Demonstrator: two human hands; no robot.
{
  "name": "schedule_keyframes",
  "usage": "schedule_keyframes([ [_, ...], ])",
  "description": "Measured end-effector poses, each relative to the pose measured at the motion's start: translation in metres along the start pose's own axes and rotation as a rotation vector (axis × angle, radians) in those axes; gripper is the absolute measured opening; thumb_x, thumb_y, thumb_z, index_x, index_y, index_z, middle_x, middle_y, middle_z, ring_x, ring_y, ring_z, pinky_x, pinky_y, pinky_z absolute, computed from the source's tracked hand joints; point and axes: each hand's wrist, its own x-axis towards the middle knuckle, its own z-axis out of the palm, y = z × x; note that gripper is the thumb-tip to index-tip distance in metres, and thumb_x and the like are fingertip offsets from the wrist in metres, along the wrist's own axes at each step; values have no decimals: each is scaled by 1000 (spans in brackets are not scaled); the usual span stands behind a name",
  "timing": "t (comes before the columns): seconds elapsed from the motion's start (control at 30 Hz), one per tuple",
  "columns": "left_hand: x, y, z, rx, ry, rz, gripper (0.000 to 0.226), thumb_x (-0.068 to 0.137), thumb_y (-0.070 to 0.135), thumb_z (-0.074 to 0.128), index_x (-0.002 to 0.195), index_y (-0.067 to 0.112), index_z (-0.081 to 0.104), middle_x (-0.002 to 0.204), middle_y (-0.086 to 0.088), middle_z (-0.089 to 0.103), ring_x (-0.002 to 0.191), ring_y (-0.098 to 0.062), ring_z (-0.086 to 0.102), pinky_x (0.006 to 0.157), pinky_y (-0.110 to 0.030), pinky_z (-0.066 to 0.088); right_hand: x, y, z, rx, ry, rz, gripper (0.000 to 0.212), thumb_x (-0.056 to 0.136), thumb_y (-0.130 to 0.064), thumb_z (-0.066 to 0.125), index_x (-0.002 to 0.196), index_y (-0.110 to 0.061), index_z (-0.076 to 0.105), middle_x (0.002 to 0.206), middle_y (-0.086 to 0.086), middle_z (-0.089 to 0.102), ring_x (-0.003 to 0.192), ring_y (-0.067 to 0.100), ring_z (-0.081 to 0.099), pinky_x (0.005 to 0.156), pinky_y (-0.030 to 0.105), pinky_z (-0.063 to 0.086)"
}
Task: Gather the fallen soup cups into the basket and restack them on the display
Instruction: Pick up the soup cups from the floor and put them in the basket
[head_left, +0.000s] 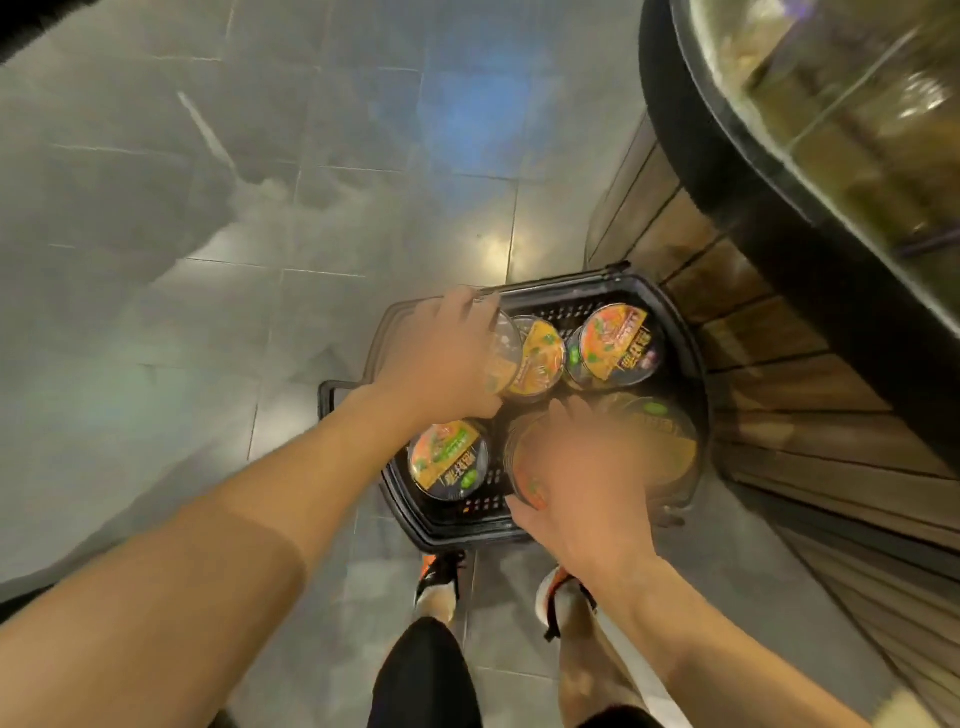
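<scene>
Two soup cups are gripped inside the black basket (459, 531), which is set on the tiled floor (311, 208) beside a wooden display base (779, 374). The far cup (503, 358) is held by the left hand (441, 358) and the near cup (522, 462) by the right hand (576, 483), fingers curled round each. Loose cups (449, 460) lie alongside. Lift cannot be told.

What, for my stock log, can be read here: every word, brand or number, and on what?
Far-right cup lid: bold characters on a yellow band, too blurred to read.
Near-left cup lid: same print, unreadable.
Cup in the left hand, cup in the right hand: motion-blurred.
Basket: no text seen.
</scene>
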Motion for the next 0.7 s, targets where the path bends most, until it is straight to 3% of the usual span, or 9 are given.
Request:
schedule_keyframes([
  [0.47, 20, -56, 2, 140, -54, 429, 124, 60, 59, 80, 160, 29, 12, 160, -2, 18, 142, -34, 21, 104, -61, 45, -2, -79, 44, 137, 151, 457, 121, 60, -69, 84, 154, -10, 35, 154, 12, 42, 132, 38, 43, 87, 57, 54],
  [0.7, 45, -63, 10, 248, -110, 578, 124, 62, 57, 82, 160, 32, 11, 162, 0, 13, 144, -34, 16, 104, -59, 45, 12, -108, 60, 164, 166, 599, 121, 67, -75, 77, 159, -13, 27, 160, 8, 34, 140, 39, 37, 96, 57, 51],
])
